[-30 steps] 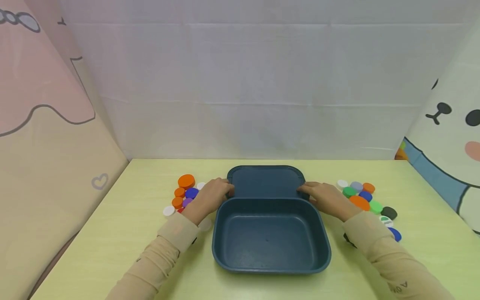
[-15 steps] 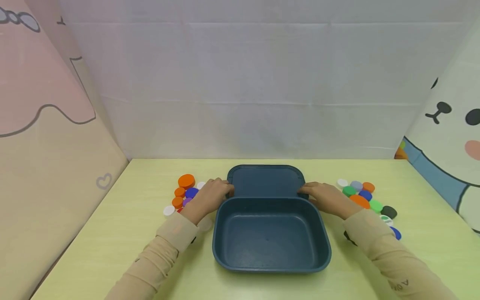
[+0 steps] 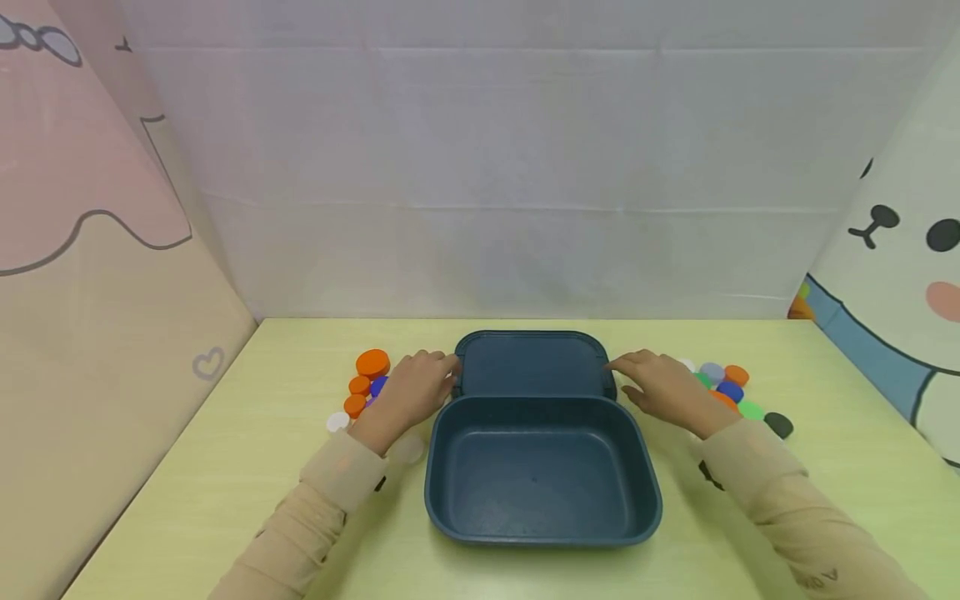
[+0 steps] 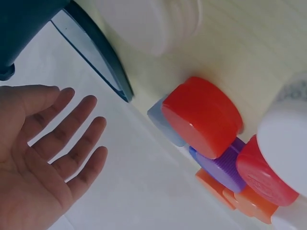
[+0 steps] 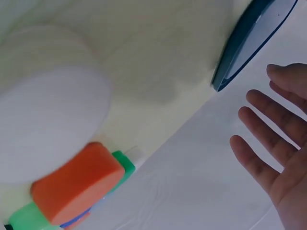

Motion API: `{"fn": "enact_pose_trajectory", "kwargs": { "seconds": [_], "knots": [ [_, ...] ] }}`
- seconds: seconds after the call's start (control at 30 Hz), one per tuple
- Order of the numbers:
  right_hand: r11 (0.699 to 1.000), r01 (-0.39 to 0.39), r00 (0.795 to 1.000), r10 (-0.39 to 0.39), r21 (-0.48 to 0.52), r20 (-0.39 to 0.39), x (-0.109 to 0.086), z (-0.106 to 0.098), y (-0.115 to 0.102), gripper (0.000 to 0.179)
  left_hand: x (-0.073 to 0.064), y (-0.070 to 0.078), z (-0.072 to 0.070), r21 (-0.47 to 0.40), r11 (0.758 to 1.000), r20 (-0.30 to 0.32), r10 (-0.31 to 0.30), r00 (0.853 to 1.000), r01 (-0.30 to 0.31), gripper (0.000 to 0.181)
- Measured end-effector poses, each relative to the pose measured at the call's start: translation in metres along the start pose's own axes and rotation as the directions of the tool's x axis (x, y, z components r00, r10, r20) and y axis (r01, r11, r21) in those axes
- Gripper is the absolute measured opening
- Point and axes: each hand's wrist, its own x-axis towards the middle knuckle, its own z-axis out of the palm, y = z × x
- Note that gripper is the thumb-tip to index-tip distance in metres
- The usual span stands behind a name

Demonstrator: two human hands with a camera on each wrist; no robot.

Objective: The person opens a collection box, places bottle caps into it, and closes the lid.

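Observation:
A dark blue rectangular box (image 3: pixel 540 492) stands on the table, its inside bare. Its matching flat lid (image 3: pixel 534 364) lies right behind it, overlapping the far rim in the head view. My left hand (image 3: pixel 412 386) hovers at the lid's left end, fingers loosely spread and holding nothing. In the left wrist view the same hand (image 4: pixel 53 153) shows an empty palm, apart from the lid's edge (image 4: pixel 103 55). At the lid's right end is my right hand (image 3: pixel 667 390), fingers relaxed. The right wrist view shows this hand (image 5: pixel 278 134) empty too, beside the lid edge (image 5: pixel 240 45).
Left of the box lie several coloured bottle caps, among them an orange cap (image 3: pixel 372 363) and a red cap (image 4: pixel 204 117). Another group lies to the right, with a black cap (image 3: pixel 778 425) and an orange cap (image 5: pixel 79 182). A white cloth wall (image 3: pixel 525 183) rises behind the table.
Both hands have come off the lid's ends and moved slightly outward, the left to the left and the right to the right. Box and lid stay nearly in place.

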Motion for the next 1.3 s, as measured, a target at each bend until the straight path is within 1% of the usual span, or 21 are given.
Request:
{"fn": "enact_pose_trajectory", "kwargs": {
  "seconds": [0.1, 0.2, 0.27, 0.37, 0.47, 0.57, 0.73, 0.83, 0.97, 1.07, 1.17, 1.3],
  "knots": [
    [1.0, -0.006, 1.0, 0.006, -0.016, -0.026, -0.003, -0.005, 0.002, 0.035, -0.004, 0.001, -0.003, -0.038, 0.999, -0.028, -0.024, 0.999, 0.023, 0.011],
    [0.999, -0.024, 0.999, 0.023, -0.031, -0.042, -0.006, -0.009, 0.005, 0.035, -0.009, 0.003, -0.006, -0.075, 0.996, -0.038, -0.051, 0.998, 0.048, 0.013],
    [0.998, -0.045, 0.998, 0.044, -0.042, -0.045, -0.008, -0.012, 0.008, 0.035, -0.014, 0.006, -0.008, -0.092, 0.993, -0.039, -0.08, 0.996, 0.076, 0.015],
    [0.995, -0.089, 0.996, 0.087, -0.053, -0.032, -0.013, -0.014, 0.013, 0.035, -0.021, 0.012, -0.012, -0.118, 0.985, -0.026, -0.131, 0.991, 0.127, 0.021],
    [0.99, -0.132, 0.991, 0.132, -0.055, -0.009, -0.018, -0.018, 0.017, 0.036, -0.029, 0.018, -0.018, -0.164, 0.969, 0.006, -0.184, 0.983, 0.183, 0.03],
    [0.984, -0.165, 0.986, 0.166, -0.063, 0.007, -0.025, -0.021, 0.02, 0.037, -0.037, 0.025, -0.023, -0.198, 0.954, 0.034, -0.223, 0.974, 0.225, 0.037],
    [0.973, -0.219, 0.975, 0.221, -0.067, 0.021, -0.036, -0.023, 0.026, 0.036, -0.049, 0.035, -0.026, -0.17, 0.95, 0.07, -0.255, 0.964, 0.264, 0.048],
    [0.971, -0.227, 0.973, 0.228, -0.07, 0.02, -0.044, -0.023, 0.03, 0.036, -0.056, 0.042, -0.027, -0.152, 0.947, 0.118, -0.268, 0.956, 0.284, 0.054],
    [0.969, -0.231, 0.972, 0.233, -0.086, 0.019, -0.056, -0.023, 0.037, 0.035, -0.063, 0.05, -0.029, -0.13, 0.941, 0.176, -0.289, 0.941, 0.313, 0.06],
    [0.964, -0.25, 0.967, 0.254, -0.094, 0.034, -0.064, -0.023, 0.039, 0.036, -0.068, 0.055, -0.028, -0.103, 0.943, 0.178, -0.295, 0.939, 0.317, 0.06],
    [0.959, -0.264, 0.961, 0.271, -0.105, 0.061, -0.069, -0.024, 0.041, 0.034, -0.071, 0.057, -0.027, -0.082, 0.947, 0.165, -0.293, 0.942, 0.31, 0.059],
    [0.953, -0.276, 0.954, 0.288, -0.126, 0.089, -0.074, -0.023, 0.044, 0.03, -0.075, 0.059, -0.025, -0.079, 0.949, 0.146, -0.293, 0.945, 0.306, 0.056]
  ]
}}
